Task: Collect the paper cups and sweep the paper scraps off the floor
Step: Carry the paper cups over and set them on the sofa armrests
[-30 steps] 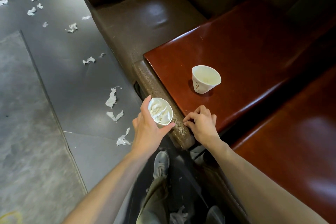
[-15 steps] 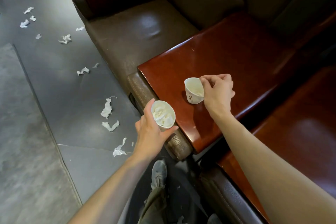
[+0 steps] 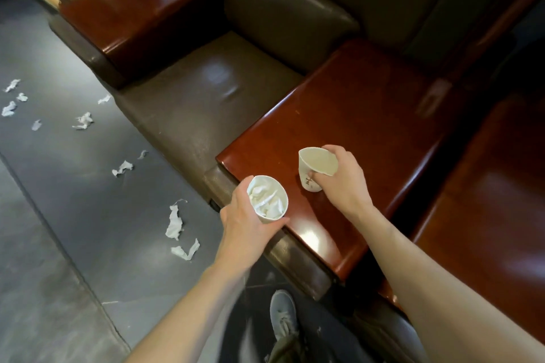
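Observation:
My left hand [image 3: 246, 225] grips a white paper cup [image 3: 269, 200] stuffed with crumpled paper, held at the front corner of a glossy red-brown wooden armrest top [image 3: 354, 115]. My right hand [image 3: 343, 178] grips a second, empty paper cup [image 3: 314, 166] by its rim and side. That cup is tilted toward me, its base on or just above the wood. White paper scraps [image 3: 175, 222] lie scattered over the dark floor [image 3: 88, 186] to the left, several more farther off [image 3: 84, 121].
A brown leather seat [image 3: 212, 97] sits between two wooden armrest tops; another wooden top [image 3: 486, 230] lies at the right. My grey shoe [image 3: 283, 314] stands on the floor below. A lighter floor strip [image 3: 35, 289] runs along the left.
My right hand went from the armrest's front edge to the empty cup, closed on it and tipped it. The left hand with the full cup stayed close to the armrest corner.

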`<state>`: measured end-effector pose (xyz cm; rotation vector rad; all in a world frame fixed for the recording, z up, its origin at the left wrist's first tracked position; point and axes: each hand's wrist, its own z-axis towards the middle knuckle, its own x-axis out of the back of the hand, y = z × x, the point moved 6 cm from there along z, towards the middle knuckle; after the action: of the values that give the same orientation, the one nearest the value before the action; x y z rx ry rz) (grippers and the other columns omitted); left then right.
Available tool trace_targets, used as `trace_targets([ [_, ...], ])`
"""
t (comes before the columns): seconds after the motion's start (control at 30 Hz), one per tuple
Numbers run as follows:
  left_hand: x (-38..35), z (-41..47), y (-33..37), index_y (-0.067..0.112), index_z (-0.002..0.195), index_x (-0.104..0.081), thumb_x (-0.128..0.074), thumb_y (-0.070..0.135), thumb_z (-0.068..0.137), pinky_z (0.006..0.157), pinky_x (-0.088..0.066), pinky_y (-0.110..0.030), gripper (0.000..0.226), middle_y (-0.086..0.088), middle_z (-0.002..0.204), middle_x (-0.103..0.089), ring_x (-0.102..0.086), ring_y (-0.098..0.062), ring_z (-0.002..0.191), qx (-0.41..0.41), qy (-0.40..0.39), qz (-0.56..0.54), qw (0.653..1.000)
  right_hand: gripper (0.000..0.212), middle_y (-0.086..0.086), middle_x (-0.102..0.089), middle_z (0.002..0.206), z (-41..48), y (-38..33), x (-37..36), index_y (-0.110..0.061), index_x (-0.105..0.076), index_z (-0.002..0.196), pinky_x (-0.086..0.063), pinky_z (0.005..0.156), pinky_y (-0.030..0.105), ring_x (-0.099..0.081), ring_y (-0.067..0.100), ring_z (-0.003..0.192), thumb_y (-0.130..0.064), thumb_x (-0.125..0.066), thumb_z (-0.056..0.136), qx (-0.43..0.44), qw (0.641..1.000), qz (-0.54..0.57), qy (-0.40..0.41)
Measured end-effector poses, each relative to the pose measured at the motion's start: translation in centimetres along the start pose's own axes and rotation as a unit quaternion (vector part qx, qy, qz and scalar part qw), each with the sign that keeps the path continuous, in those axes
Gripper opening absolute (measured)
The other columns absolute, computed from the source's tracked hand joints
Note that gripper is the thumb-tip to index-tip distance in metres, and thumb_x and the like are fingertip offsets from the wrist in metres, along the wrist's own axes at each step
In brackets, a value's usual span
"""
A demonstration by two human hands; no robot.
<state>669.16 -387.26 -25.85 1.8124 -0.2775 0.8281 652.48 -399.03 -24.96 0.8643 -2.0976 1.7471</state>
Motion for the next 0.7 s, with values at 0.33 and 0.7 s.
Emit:
trace_targets([
  [0.33, 1.0, 1.3, 16.5, 0.022, 0.134, -0.033, -0.086, 0.036, 0.063, 0.107, -0.032, -0.048, 0.090, 0.016, 0.115, -0.043, -0.046, -0.020, 0.121, -0.178, -0.088, 0.019, 0.980, 0.053, -0.007, -0.050, 0.115, -5.5, -4.3, 16.3, -0.022, -0.047, 0.124, -0.044, 0.076, 0.020, -0.049, 0.008, 0.100, -0.027, -0.075, 0.079, -0.030, 0.984, 0.053, 0.165],
  [0.7, -12.0, -26.3, 37.8, 0.018, 0.137, -0.033, -0.082, 0.041, 0.066, 0.107, -0.034, -0.044, 0.089, 0.001, 0.126, -0.053, -0.048, -0.022, 0.119, -0.440, -0.281, 0.008, 0.853, 0.054, -0.002, -0.050, 0.114, -39.6, 8.4, 37.2, -0.016, -0.048, 0.126, -0.046, 0.079, 0.022, -0.049, 0.010, 0.102, -0.027, -0.075, 0.080, -0.168, 0.900, 0.015, 0.402],
])
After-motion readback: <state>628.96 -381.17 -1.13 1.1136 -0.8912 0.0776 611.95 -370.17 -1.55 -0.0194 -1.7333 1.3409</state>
